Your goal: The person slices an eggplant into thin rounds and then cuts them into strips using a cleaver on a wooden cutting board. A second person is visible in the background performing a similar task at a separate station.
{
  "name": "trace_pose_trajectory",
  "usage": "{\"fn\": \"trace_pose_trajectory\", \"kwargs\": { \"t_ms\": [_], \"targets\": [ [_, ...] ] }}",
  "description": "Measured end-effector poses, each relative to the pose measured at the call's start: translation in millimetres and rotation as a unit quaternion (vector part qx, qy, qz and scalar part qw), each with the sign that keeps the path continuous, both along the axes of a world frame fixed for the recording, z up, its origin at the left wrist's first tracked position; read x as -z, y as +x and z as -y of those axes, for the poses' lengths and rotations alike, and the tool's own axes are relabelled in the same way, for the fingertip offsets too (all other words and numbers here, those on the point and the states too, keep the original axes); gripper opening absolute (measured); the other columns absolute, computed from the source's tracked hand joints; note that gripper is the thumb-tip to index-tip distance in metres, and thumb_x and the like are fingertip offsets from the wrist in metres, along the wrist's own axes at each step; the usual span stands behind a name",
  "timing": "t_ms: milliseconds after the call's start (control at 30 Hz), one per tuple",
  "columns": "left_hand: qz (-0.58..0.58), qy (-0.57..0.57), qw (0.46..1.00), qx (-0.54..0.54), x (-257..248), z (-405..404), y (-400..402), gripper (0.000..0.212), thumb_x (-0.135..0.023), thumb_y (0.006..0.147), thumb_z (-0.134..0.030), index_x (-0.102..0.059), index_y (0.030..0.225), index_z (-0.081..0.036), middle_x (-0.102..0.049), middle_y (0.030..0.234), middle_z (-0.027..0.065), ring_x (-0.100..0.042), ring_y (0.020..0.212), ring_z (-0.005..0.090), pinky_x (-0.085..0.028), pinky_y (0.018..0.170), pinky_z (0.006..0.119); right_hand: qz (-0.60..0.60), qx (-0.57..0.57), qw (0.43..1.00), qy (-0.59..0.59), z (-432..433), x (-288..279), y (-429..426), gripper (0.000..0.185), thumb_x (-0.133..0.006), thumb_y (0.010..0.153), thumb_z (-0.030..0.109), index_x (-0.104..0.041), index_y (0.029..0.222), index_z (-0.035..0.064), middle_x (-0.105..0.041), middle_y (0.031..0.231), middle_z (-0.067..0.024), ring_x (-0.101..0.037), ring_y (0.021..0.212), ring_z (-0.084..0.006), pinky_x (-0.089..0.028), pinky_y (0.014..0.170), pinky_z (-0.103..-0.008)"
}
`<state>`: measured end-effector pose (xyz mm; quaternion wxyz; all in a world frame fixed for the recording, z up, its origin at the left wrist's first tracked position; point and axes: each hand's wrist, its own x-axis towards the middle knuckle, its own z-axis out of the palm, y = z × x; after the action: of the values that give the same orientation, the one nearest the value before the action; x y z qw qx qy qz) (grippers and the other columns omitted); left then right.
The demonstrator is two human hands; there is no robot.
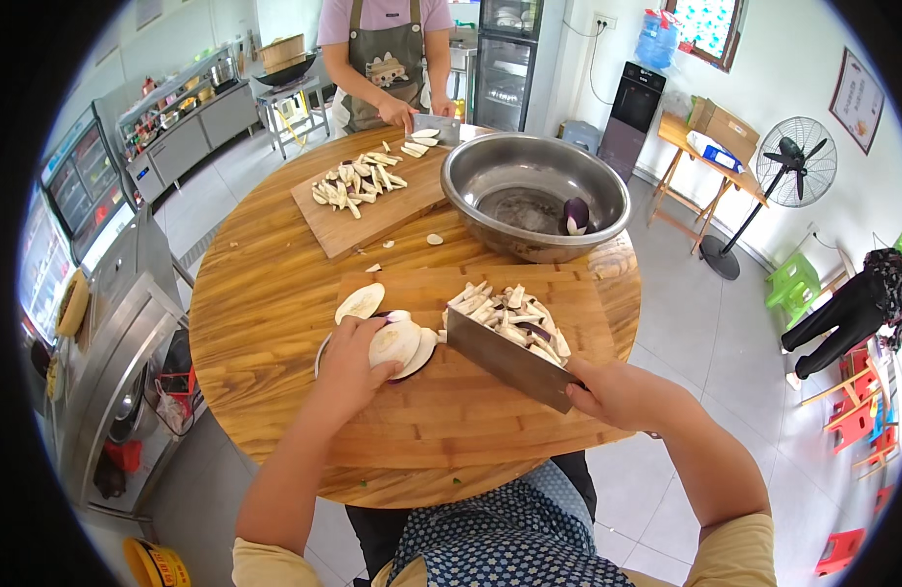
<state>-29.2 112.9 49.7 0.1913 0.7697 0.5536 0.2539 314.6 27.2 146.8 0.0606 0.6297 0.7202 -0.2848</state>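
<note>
On a wooden cutting board (pixel 451 425), my left hand (pixel 355 363) rests its fingers on a small stack of eggplant slices (pixel 397 345). One more pale oval slice (pixel 360 302) lies just beyond those fingers. My right hand (pixel 619 392) grips the handle of a wide cleaver (pixel 502 359), its blade slanting across the board. Against the far side of the blade lies a heap of cut eggplant strips (pixel 524 319). Beyond the board, a large metal basin (pixel 535 253) holds a piece of purple-skinned eggplant (pixel 575 216).
Across the round wooden table (pixel 252 293), a person in an apron (pixel 385 66) holds another cleaver (pixel 437 128) over a second board (pixel 326 231) with eggplant strips (pixel 355 183). A standing fan (pixel 794 158) and a water dispenser (pixel 634 110) are at the right. Another person (pixel 847 315) is at the far right.
</note>
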Motion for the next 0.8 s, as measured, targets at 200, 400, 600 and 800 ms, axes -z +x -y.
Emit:
{"fn": "trace_pose_trajectory", "kwargs": {
  "t_ms": [200, 400, 600, 800],
  "targets": [
    [0.028, -0.001, 1.0, -0.007, -5.5, 8.0, 1.8, 0.053, -0.082, 0.083, -0.015, -0.061, 0.13, -0.004, -0.057, 0.128, 0.0162, -0.055, 0.121, 0.0373, -0.045, 0.105, 0.042, -0.017, -0.004, 1.0, -0.003, -9.5, -0.9, 10.1, 0.027, -0.047, 0.106, 0.03, -0.053, 0.114, 0.0052, -0.068, 0.086, -0.0236, -0.067, 0.08, -0.0444, -0.05, 0.072, -0.0549],
    [0.051, 0.036, 0.998, 0.011, 4.9, 7.5, -0.6, 0.041, -0.073, 0.089, -0.007, -0.061, 0.129, -0.006, -0.056, 0.124, 0.0158, -0.058, 0.116, 0.0376, -0.049, 0.099, 0.044, -0.017, 0.027, 0.999, -0.011, -11.8, -3.2, 12.7, 0.027, -0.047, 0.106, 0.03, -0.055, 0.112, 0.0046, -0.069, 0.088, -0.0231, -0.066, 0.081, -0.0445, -0.05, 0.072, -0.0544],
    [0.118, 0.045, 0.992, 0.029, 7.6, 6.0, 0.9, 0.036, -0.07, 0.093, -0.006, -0.062, 0.127, -0.005, -0.063, 0.119, 0.0158, -0.06, 0.113, 0.0358, -0.049, 0.098, 0.042, -0.025, 0.064, 0.997, -0.021, -10.9, -14.0, 16.0, 0.026, -0.048, 0.106, 0.029, -0.054, 0.109, 0.0034, -0.066, 0.083, -0.0191, -0.064, 0.068, -0.0368, -0.051, 0.062, -0.0488],
    [0.449, -0.189, 0.871, 0.062, -6.2, 47.5, 17.9, 0.033, -0.066, 0.102, -0.006, -0.057, 0.134, -0.003, -0.064, 0.123, 0.006, -0.063, 0.111, 0.0138, -0.053, 0.096, 0.03, -0.052, 0.149, 0.984, -0.085, 6.4, -49.4, -4.1, 0.025, -0.049, 0.106, 0.029, -0.053, 0.109, 0.005, -0.062, 0.073, -0.0146, -0.061, 0.059, -0.0294, -0.049, 0.055, -0.0437]
  ]
}}
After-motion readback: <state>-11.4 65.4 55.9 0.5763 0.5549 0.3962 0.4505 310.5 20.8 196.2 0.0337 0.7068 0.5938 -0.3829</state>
